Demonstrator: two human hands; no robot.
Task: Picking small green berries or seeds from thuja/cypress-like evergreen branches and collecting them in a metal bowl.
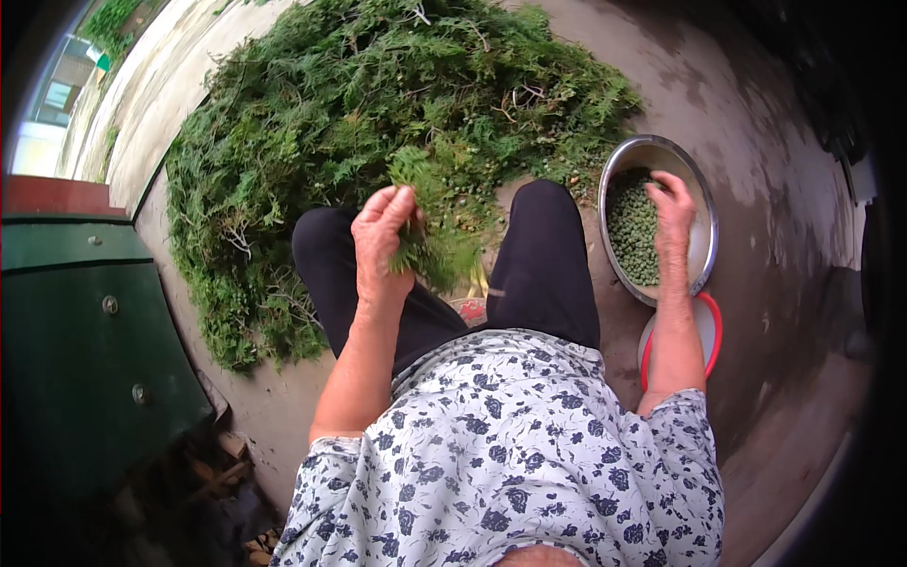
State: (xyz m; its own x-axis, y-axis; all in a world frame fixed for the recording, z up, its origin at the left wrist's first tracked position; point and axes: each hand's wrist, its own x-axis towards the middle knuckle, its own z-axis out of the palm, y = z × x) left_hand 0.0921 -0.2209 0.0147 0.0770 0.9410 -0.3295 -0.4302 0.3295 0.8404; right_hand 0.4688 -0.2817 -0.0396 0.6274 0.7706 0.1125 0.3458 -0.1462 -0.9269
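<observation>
My left hand [382, 236] is closed, thumb against fingers, on a green conifer sprig [439, 222] held up between my knees. The sprig's feathery tips hang past the fist and are partly blurred. Over on the right, my right hand [673, 210] is above a round metal basin [701, 244], fingers bent and apart, with nothing visible in them. Small round green cones or berries [631, 227] fill the basin's bottom in a heap. Beyond my knees lies a big pile of cut conifer branches [331, 132].
A red-rimmed round container [710, 340] sits just nearer than the basin, partly under my right forearm. To the left stands a dark green panel [85, 331] with round studs, and wood pieces [222, 463] lie below it. The ground [756, 189] is concrete with damp patches.
</observation>
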